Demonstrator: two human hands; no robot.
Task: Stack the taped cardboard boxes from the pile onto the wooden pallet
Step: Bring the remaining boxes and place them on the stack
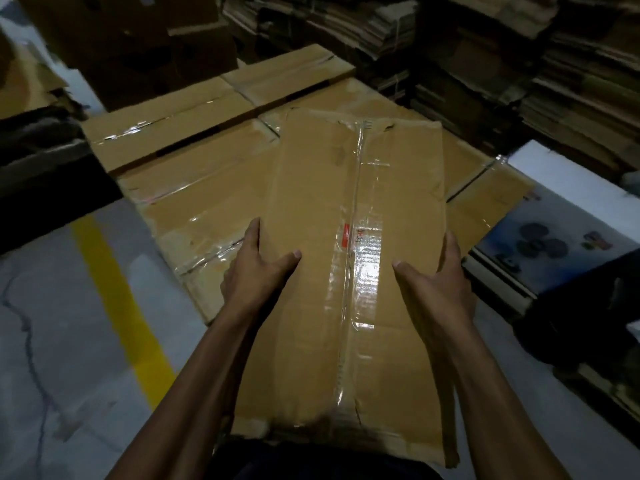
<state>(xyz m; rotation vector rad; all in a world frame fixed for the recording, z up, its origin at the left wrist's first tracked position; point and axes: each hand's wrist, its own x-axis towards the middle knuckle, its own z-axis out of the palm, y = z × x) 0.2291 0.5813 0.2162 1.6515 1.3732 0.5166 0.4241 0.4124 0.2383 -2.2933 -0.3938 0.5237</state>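
Person carried 1 taped cardboard box (349, 271), long axis pointing away from the body, above a layer of taped boxes (194, 174) already laid flat. The wooden pallet itself was not visible; presumably it sat under that layer.

Left hand (258, 271) gripped the box's left edge: thumb lay flat on the top face, fingers wrapped round the side and mostly hidden. Right hand (434, 275) mirrored this on the right edge, thumb on top, fingers curled down the side.

Risks, as judged:
- Both hands held near the box's middle and mostly by the sides; the glossy clear tape (360, 216) along the centre seam could let the thumbs slide.
- The near end sagged against the body and looked crushed and torn at the corner; a hard drop might split that seam.
- The box hung skewed to the layer below, so it could land overhanging or bridging a gap between boxes.
- Dim light and motion blur suggested poor sight of the edges.

Writing: a small red mark (345, 237) and dark handwritten characters beside it under the tape, unreadable. A printed carton (554, 233) at right showed pictures, text illegible.
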